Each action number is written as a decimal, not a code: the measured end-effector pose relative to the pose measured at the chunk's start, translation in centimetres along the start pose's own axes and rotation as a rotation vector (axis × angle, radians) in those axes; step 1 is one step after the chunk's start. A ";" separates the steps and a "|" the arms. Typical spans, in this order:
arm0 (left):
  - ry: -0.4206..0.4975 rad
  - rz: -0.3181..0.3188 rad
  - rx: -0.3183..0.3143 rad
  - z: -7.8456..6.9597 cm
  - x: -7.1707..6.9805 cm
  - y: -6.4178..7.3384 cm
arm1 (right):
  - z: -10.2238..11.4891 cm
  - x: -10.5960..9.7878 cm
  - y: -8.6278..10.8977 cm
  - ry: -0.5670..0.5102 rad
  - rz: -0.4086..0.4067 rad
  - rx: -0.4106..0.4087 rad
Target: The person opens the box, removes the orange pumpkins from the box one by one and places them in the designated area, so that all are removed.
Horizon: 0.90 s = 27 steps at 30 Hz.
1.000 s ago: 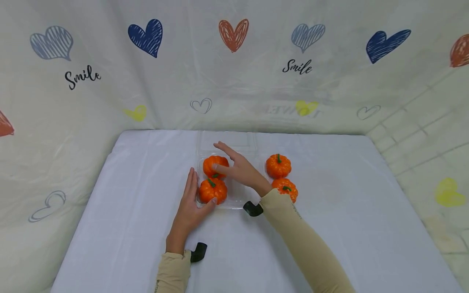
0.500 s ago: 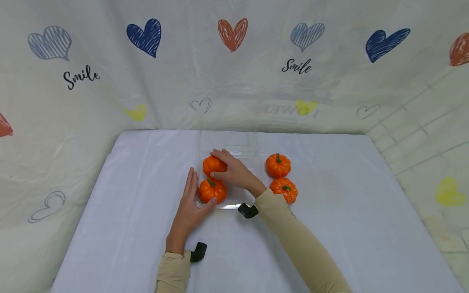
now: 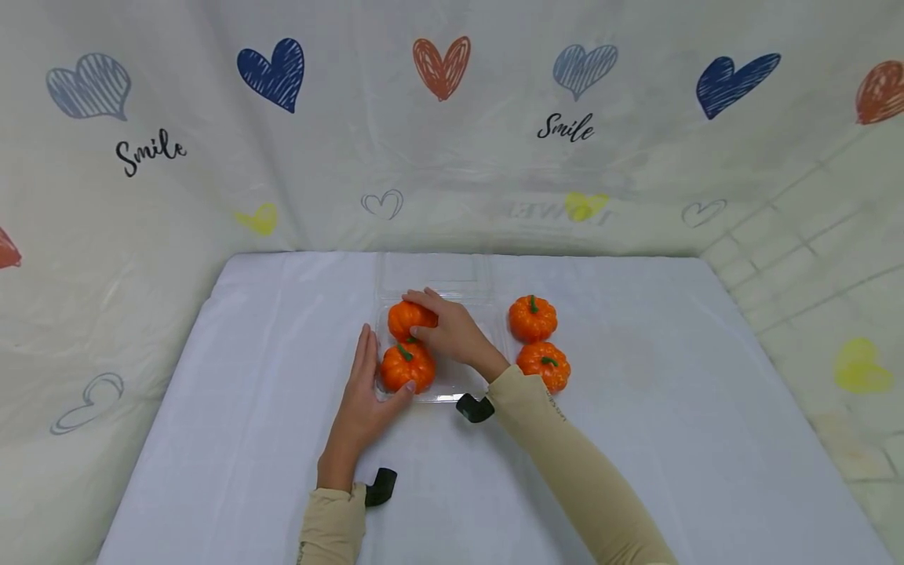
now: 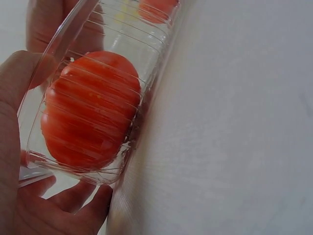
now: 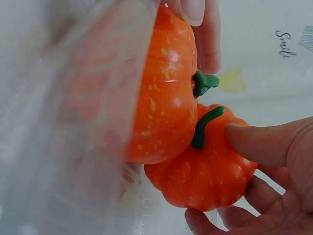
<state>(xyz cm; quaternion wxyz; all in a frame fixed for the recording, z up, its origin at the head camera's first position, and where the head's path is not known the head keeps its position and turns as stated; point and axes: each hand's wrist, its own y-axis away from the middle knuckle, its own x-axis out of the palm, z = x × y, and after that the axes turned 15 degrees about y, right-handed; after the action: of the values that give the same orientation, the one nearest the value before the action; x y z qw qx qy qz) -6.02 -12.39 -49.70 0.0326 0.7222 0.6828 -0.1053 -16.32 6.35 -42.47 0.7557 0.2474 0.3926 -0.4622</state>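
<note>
Far pumpkin: orange, at the upper left of the clear container, just left of the head view's centre.
Right hand: reaches in from the lower right, thumb and fingers closed around the far pumpkin.
Near pumpkin: below it in the frame, in the container's lower left.
Left hand: from the bottom, well spread, fingers nearly straight along the container's left wall, thumb out over its lower edge.
Loose pumpkins: two, right of the container.
Sleeves: beige, both forearms slanting inward.
</note>
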 end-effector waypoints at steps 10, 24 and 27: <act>0.019 0.005 0.005 -0.1 0.0 0.1 | 0.5 -0.8 0.4 -0.018 -0.019 0.019; 0.011 0.008 0.022 0.0 0.1 0.1 | -0.2 -2.0 1.5 -0.122 -0.131 0.055; -0.007 0.007 0.014 0.0 0.1 0.1 | -0.5 -2.2 1.9 -0.144 -0.151 0.084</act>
<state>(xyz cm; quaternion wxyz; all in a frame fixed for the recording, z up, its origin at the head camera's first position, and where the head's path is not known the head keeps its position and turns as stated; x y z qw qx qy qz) -5.91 -12.35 -49.74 0.0304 0.7243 0.6796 -0.1123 -15.39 8.65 -40.96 0.7339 0.2148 0.3352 -0.5504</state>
